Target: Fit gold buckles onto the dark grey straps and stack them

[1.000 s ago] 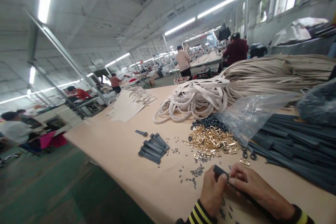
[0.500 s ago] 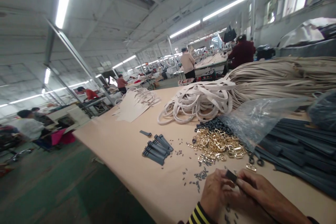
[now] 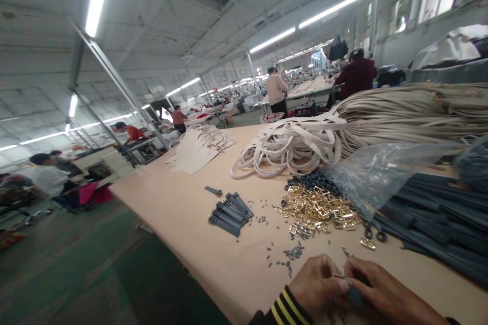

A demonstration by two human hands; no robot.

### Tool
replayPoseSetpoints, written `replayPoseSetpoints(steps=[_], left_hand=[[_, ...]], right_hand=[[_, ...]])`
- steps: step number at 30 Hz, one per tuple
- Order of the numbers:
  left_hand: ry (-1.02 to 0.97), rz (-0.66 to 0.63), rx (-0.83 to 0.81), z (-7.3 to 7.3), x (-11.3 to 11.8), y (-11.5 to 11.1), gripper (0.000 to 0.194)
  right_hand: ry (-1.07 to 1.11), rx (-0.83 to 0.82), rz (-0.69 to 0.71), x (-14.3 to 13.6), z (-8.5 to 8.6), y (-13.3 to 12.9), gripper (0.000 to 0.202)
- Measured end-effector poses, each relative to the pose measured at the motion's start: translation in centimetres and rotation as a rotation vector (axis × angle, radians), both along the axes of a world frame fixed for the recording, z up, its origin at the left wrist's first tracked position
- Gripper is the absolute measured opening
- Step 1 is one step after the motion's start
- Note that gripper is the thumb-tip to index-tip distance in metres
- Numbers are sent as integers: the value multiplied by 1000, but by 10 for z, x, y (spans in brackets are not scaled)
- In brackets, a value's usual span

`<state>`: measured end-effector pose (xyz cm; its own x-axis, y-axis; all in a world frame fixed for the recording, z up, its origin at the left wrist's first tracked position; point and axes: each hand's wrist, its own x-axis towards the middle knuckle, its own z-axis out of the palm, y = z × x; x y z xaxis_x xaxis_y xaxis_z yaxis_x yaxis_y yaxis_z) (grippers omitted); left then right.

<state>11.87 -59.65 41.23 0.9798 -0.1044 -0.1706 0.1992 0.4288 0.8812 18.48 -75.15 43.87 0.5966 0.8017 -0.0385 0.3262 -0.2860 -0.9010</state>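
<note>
Near the bottom right, my left hand [image 3: 316,284] and my right hand [image 3: 377,284] meet over the table, fingers pinched together. Between them is a dark strap piece [image 3: 354,294], mostly covered by the fingers, with a thin light edge showing beside the left fingertips. Just beyond the hands lie small dark bits [image 3: 293,253], a gold buckle [image 3: 368,244] and black rings [image 3: 381,236]. Farther back is a heap of gold buckles [image 3: 316,208]. Left of it, several finished-looking dark straps [image 3: 229,216] lie in a bunch.
Dark strips [image 3: 438,213] cover the table's right side, beside a clear plastic bag [image 3: 385,172]. White looped straps [image 3: 285,147] and a beige strap bundle [image 3: 419,111] lie behind. The table [image 3: 171,208] has its edge at left. People work in the background.
Both hands have lowered slightly, and the dark strap piece has tilted down between them, now more hidden by the fingers. The whole view has shifted slightly.
</note>
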Motion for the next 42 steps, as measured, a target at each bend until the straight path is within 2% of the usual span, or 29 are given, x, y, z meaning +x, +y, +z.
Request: replayPoseSetpoints(steps=[4,9,12,17,25,33,38,40,42], left_hand=[[-7,54,79,10,4,0,40],[-14,21,213,19,5,3,33],[-24,0,285,20,8,5,29],[-37,-15,383,23,9,2,26],[-33,26,374,25,12,-6,27],[30,-122,450,29,17,-3,26],[58,-54,423,29,19,-5,27],[82,-33,394,30,19,-6,27],[93,-12,372,30,19,-7,27]], right_hand=[[35,-1,20,3,5,-5,23],[98,-14,22,8,17,-11,20],[85,-80,-25,13,17,-14,14],[74,-186,3,15,16,-19,15],[-15,-161,79,15,23,-23,13],[-70,-173,23,15,17,-20,9],[-105,-199,13,22,21,-29,10],[-187,-216,-75,30,23,-34,17],[-314,-318,-318,41,25,-38,26]])
